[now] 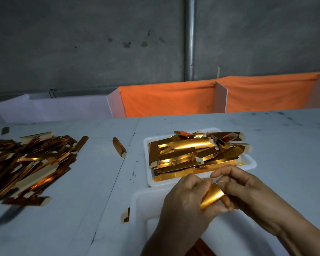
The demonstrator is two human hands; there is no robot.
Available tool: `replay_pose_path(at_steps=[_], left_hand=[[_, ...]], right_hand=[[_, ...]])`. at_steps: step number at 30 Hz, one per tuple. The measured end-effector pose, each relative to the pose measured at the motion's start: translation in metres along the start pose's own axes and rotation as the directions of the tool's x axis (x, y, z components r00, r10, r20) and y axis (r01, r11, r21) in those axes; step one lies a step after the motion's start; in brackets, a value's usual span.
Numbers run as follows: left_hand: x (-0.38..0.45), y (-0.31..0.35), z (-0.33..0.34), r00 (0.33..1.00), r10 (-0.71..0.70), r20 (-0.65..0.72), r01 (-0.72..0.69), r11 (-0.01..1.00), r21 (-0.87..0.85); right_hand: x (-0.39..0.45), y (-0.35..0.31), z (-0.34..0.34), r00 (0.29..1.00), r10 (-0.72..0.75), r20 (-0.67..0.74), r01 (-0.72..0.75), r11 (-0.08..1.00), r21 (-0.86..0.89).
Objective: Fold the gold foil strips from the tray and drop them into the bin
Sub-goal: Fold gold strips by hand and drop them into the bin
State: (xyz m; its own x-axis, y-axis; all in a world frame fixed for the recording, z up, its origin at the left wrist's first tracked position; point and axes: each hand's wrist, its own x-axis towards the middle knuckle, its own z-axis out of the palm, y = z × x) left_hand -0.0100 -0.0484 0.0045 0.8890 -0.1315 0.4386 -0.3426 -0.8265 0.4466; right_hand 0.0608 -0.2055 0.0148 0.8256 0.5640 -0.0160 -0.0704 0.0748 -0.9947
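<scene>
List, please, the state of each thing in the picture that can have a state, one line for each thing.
Gold foil strip: bent, gripped by both hands.
Left hand: fingers curled round the strip.
Right hand: fingers pinch the strip.
Tray: heaped with flat gold strips.
White bin: open, under the hands; contents hidden.
Pile of strips: loose on the table, left of the tray.
Single strip: folded, alone on the table.

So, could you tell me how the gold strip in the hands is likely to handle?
The gold strip curves between both hands, so it is probably thin and bendable. Its glossy face may be slippery. It looks light, as fingertips alone hold it.
</scene>
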Motion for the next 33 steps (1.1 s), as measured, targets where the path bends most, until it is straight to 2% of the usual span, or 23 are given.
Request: replay_pose_path(at_steps=[5,9,12,17,21,24,28,33], left_hand=[[0.0,-0.003,-0.001,0.997,-0.075,-0.018,0.073,0.993,-0.096],[0.0,0.001,-0.002,0.981,-0.183,0.061,0.191,0.968,-0.161],[0.0,0.0,-0.002,0.98,-0.189,0.068,0.197,0.968,-0.154],[0.0,-0.005,-0.009,0.973,-0.217,0.073,0.229,0.939,-0.255],[-0.001,-0.006,-0.012,0.963,-0.259,0.075,0.269,0.91,-0.316],[-0.001,-0.003,-0.013,0.957,-0.274,0.096,0.29,0.887,-0.36],[0.0,-0.002,-0.015,0.947,-0.307,0.094,0.319,0.866,-0.384],[-0.001,-0.002,-0.017,0.947,-0.303,0.104,0.318,0.852,-0.415]], right_hand=[[-0.001,-0.004,-0.003,0.998,0.051,0.023,-0.053,0.994,0.098],[-0.001,-0.005,-0.004,0.998,0.055,0.009,-0.056,0.992,0.11],[-0.002,-0.006,-0.004,0.999,0.052,0.004,-0.052,0.997,0.064],[-0.004,-0.009,-0.003,0.998,-0.044,0.041,0.048,0.995,-0.092],[-0.007,-0.01,-0.004,0.992,-0.044,0.114,0.063,0.984,-0.169],[-0.007,-0.008,-0.001,0.991,-0.07,0.11,0.095,0.967,-0.237],[-0.007,-0.007,0.0,0.991,-0.11,0.082,0.126,0.968,-0.218],[-0.009,-0.007,-0.002,0.986,-0.111,0.126,0.133,0.974,-0.184]])
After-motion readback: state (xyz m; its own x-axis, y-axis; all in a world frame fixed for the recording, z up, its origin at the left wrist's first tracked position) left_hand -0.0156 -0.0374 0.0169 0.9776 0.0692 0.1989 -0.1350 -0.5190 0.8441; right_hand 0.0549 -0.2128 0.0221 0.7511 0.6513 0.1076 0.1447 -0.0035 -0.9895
